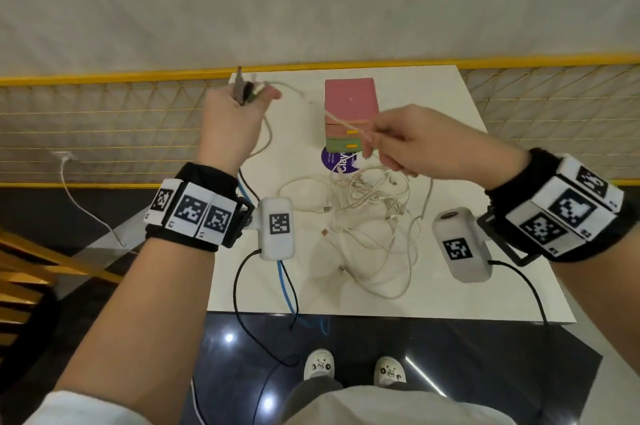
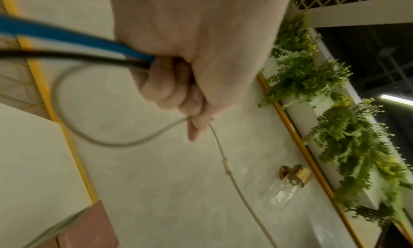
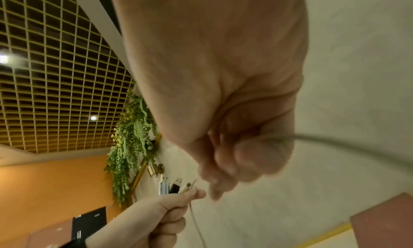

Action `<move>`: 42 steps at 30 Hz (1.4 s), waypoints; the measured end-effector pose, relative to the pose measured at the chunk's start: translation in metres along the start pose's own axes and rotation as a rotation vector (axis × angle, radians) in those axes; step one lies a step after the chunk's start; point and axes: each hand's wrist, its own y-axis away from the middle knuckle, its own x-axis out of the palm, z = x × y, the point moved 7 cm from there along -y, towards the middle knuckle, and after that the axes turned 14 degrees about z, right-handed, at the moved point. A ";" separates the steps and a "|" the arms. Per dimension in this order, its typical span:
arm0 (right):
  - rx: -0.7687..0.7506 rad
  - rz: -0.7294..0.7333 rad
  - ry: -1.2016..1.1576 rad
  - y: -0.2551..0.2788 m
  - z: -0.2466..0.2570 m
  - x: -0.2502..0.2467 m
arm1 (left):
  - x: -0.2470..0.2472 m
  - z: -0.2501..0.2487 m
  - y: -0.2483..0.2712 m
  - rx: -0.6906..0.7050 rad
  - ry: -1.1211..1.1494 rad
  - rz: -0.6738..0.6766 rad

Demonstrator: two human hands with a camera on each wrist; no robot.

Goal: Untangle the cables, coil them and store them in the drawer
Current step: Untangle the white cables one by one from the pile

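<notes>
A tangle of white cables [image 1: 370, 216] lies in the middle of the white table [image 1: 460, 133]. My left hand [image 1: 230, 119] is raised at the table's far left and grips a bundle of cable ends [image 1: 244, 88] with their plugs sticking up; blue [image 2: 67, 36] and black [image 2: 67, 56] cables and a thin white cable [image 2: 225, 165] run from its fist [image 2: 178, 85]. My right hand [image 1: 412, 144] pinches a white cable strand [image 1: 349, 128] above the pile, in front of the pink drawer box [image 1: 349, 102]. The box's drawers look closed.
A purple round sticker [image 1: 337, 158] lies on the table below the drawer box. A yellow mesh railing [image 1: 104, 126] runs behind the table. A white charger cable [image 1: 86, 203] hangs at the left. My shoes [image 1: 353, 369] stand on dark floor.
</notes>
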 end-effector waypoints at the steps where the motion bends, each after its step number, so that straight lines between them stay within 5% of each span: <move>1: 0.007 0.053 0.013 -0.001 -0.002 0.006 | 0.000 0.001 -0.001 0.002 -0.048 0.004; 5: -0.031 0.075 -0.048 -0.009 0.003 0.019 | 0.056 -0.019 0.016 0.196 -0.162 0.637; 6: -0.054 0.045 -0.062 -0.012 0.006 0.019 | 0.066 -0.022 0.022 0.222 -0.224 0.701; 10: -0.078 -0.061 -0.169 -0.017 0.001 0.011 | 0.062 -0.028 0.019 0.257 -0.165 0.551; 15: 0.093 0.293 0.016 -0.010 -0.020 0.060 | 0.019 -0.009 -0.001 0.117 0.054 0.117; 19: -0.003 0.635 -0.409 0.007 0.009 0.102 | 0.021 -0.001 -0.004 0.079 0.019 0.135; 24: -0.217 0.809 -0.697 0.022 0.046 0.104 | 0.029 0.002 0.001 0.087 -0.007 0.176; 29: -0.073 0.778 -0.567 0.017 0.031 0.107 | 0.041 -0.005 0.008 0.104 -0.023 0.361; 33: 0.166 0.668 0.240 0.009 -0.008 0.091 | 0.048 -0.018 0.020 0.150 -0.070 0.490; 36: 0.303 0.536 0.441 0.007 -0.024 0.059 | 0.050 -0.026 0.026 0.160 -0.021 0.541; 40: 0.319 0.394 0.584 0.003 -0.018 0.024 | 0.055 -0.035 0.031 0.183 0.092 0.625; 42: 0.195 0.249 0.537 -0.012 -0.009 0.020 | 0.060 -0.039 0.032 0.193 0.216 0.672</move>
